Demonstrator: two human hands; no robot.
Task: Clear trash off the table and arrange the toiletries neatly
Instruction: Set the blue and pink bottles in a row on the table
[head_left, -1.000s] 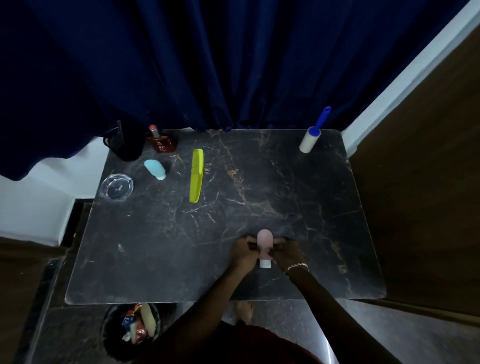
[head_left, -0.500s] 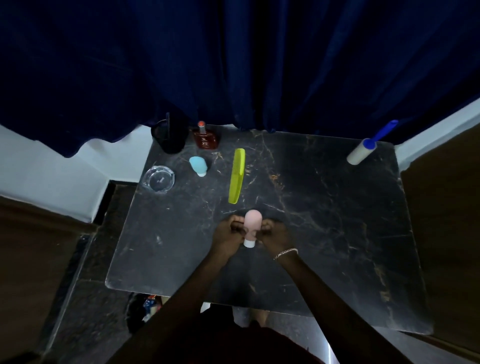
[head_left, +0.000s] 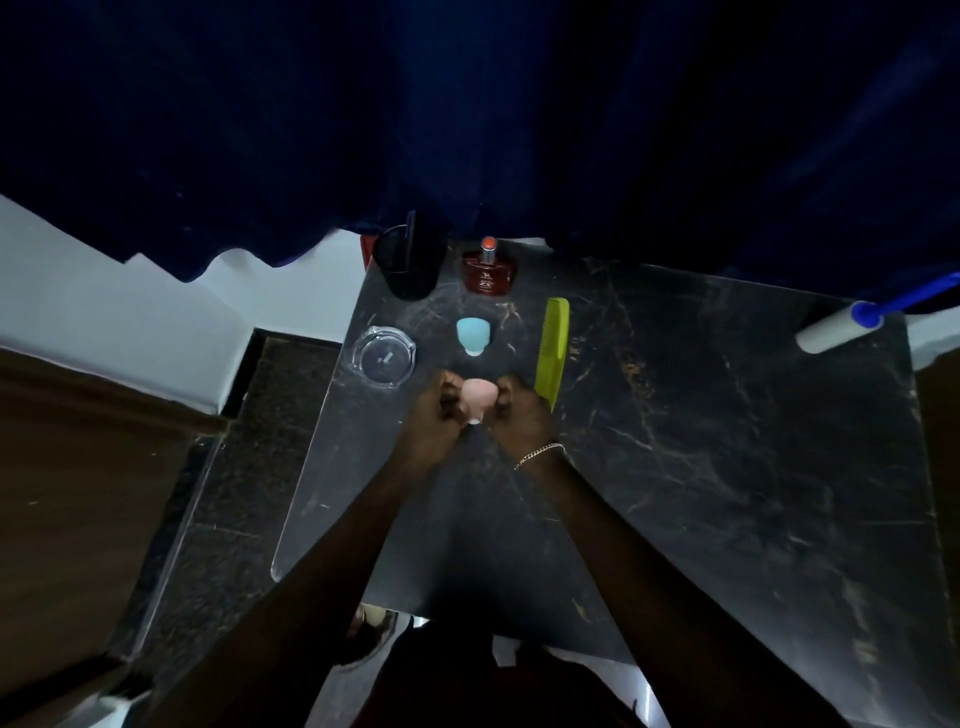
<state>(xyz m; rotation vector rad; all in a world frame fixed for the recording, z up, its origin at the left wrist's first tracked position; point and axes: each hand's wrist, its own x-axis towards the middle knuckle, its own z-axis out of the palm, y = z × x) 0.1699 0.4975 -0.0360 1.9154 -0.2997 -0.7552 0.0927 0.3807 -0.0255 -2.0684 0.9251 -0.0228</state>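
Head view: both hands, left (head_left: 434, 415) & right (head_left: 519, 410), each w/ grip closed on the sides of the pink bottle (head_left: 475, 397), cap toward the person, just in front of the blue bottle (head_left: 474, 335). Likely 2 hands to line it up w/ that one, btwn glass ashtray (head_left: 383, 354) & green comb (head_left: 552, 349), on the marble surface (head_left: 727, 467).
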